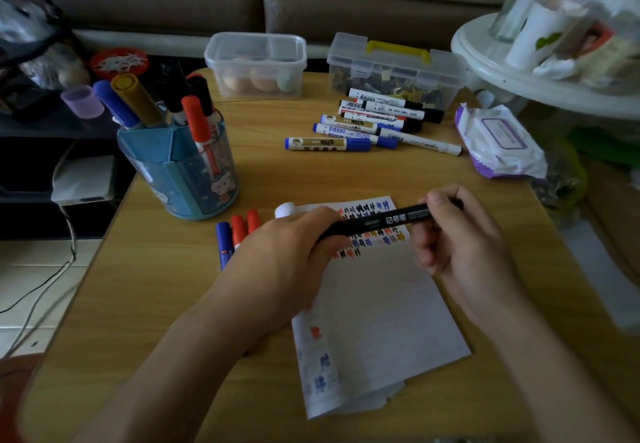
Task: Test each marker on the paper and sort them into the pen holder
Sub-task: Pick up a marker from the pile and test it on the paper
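Observation:
A black marker (384, 221) is held level above the paper (377, 311). My left hand (287, 255) grips its left end and my right hand (457, 234) grips its right end. The white paper lies on the wooden table (166, 304), its top covered with black, blue and red test marks. A blue pen holder (183, 168) at the left holds several markers with blue, gold, black and red caps. A group of blue and black markers (367, 123) lies further back. Three markers with blue and red caps (235, 231) lie beside my left hand, partly hidden.
Two clear plastic boxes stand at the back, one (256, 64) with round things inside, one (394, 71) with a yellow handle. A pack of wipes (498, 141) lies at the right. A white round stand (540, 71) overhangs the far right corner. A white round object (285, 208) rests at the paper's top left.

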